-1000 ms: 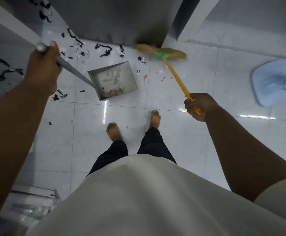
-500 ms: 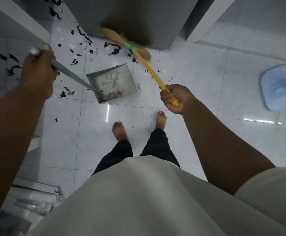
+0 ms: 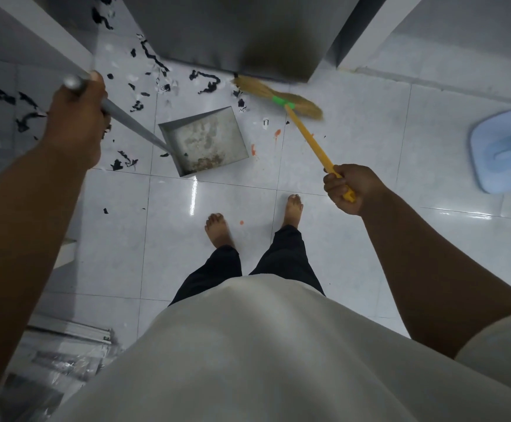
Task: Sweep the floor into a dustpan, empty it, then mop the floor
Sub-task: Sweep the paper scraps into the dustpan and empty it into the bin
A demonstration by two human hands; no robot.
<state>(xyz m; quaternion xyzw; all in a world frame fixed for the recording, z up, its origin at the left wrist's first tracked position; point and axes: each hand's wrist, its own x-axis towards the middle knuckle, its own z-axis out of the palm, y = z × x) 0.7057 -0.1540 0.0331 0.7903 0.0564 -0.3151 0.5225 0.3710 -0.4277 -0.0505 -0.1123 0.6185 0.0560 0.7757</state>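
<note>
My left hand [image 3: 74,123] grips the top of the long grey handle of a metal dustpan [image 3: 204,141], which rests on the white tiled floor [image 3: 339,166] with some brown dust in its near corner. My right hand [image 3: 347,187] holds the yellow handle of a straw broom [image 3: 274,97] with a green band. The broom head lies on the floor just beyond the pan's far right corner, against the base of a grey cabinet. Black scraps and white bits of litter [image 3: 205,82] are scattered beyond and left of the pan. Small orange specks [image 3: 277,133] lie to its right.
A grey cabinet [image 3: 233,32] stands ahead, with a white wall edge [image 3: 373,25] on its right. A light blue flat mop head [image 3: 504,150] lies at the far right. My bare feet [image 3: 217,229] stand behind the pan. Plastic-wrapped clutter [image 3: 50,360] sits at the bottom left.
The broom head swung left across the litter beyond the pan, then back right. My right hand followed, now right of the pan. The dustpan and my left hand stayed nearly still.
</note>
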